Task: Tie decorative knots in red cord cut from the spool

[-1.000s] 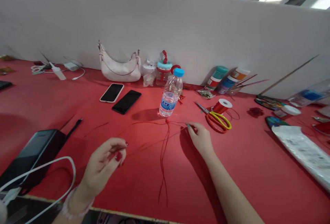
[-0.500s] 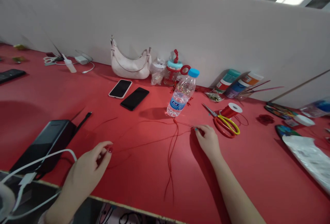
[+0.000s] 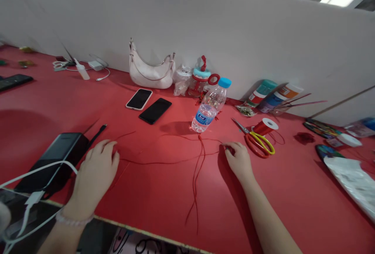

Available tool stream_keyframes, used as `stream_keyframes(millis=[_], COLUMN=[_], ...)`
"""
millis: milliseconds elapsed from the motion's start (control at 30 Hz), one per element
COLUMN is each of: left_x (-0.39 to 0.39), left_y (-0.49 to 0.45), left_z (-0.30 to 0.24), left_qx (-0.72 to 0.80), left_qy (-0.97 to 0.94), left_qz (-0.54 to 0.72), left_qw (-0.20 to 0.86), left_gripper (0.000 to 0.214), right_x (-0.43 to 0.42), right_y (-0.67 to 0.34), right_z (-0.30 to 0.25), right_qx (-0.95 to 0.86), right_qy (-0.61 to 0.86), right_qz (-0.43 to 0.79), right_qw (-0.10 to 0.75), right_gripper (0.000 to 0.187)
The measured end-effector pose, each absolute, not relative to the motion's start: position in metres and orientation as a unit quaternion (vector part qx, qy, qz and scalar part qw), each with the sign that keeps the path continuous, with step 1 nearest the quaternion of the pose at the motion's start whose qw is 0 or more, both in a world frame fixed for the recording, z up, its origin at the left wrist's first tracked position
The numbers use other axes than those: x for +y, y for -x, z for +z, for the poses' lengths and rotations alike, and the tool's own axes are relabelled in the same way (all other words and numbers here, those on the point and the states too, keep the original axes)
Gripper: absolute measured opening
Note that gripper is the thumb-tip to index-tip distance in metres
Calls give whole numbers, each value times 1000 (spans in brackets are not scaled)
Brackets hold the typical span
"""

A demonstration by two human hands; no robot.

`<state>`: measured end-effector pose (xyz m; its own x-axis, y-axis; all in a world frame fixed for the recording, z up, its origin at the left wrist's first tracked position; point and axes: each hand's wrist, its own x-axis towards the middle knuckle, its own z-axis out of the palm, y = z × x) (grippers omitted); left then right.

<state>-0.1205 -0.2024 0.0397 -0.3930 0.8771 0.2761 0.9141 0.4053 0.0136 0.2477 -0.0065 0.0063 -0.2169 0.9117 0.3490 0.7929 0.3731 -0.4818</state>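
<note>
My right hand [image 3: 238, 160] is closed in a pinch on a thin red cord [image 3: 164, 163], just left of the scissors. The cord runs slack leftward across the table towards my left hand [image 3: 96, 172]. That hand lies palm down beside the black power bank [image 3: 58, 156], fingers loosely extended and thumb apart; its fingertips are partly hidden. A knotted red cord [image 3: 195, 183] hangs forward over the table from the foot of a water bottle [image 3: 206, 109] with a blue cap. The bottle stands tilted in view, over the knot's upper end.
Yellow-and-red scissors [image 3: 259, 144] and a red thread spool [image 3: 265, 126] lie right of my right hand. Two phones [image 3: 155, 111], a white handbag [image 3: 150, 74] and a lidded cup [image 3: 199, 82] are further back. Paint bottles [image 3: 263, 90] stand by the wall. White cables [image 3: 38, 168] cross the left front.
My left hand has moved left and up, turning palm down towards the power bank. The cord between the hands has gone slacker and curved. My right hand keeps its pinch nearly in place.
</note>
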Motion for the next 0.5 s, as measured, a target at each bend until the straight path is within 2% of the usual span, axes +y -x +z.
stream_keyframes(millis=[133, 367, 433, 500], left_x=[-193, -189, -186, -183], left_y=[129, 133, 136, 141], left_z=[40, 53, 53, 52], left_qx=[-843, -846, -848, -847], left_qy=[518, 522, 523, 526], left_qz=[-9, 43, 30, -66], left_qw=[148, 97, 79, 39], left_gripper=[39, 31, 30, 28], right_x=[-7, -8, -8, -9], right_y=[-248, -245, -244, -244], right_z=[7, 11, 11, 12], right_qx=[-772, -774, -774, -774], right_qy=[555, 555, 553, 552], right_qz=[98, 103, 106, 106], right_qw=[295, 287, 290, 290], right_gripper=[28, 29, 29, 28])
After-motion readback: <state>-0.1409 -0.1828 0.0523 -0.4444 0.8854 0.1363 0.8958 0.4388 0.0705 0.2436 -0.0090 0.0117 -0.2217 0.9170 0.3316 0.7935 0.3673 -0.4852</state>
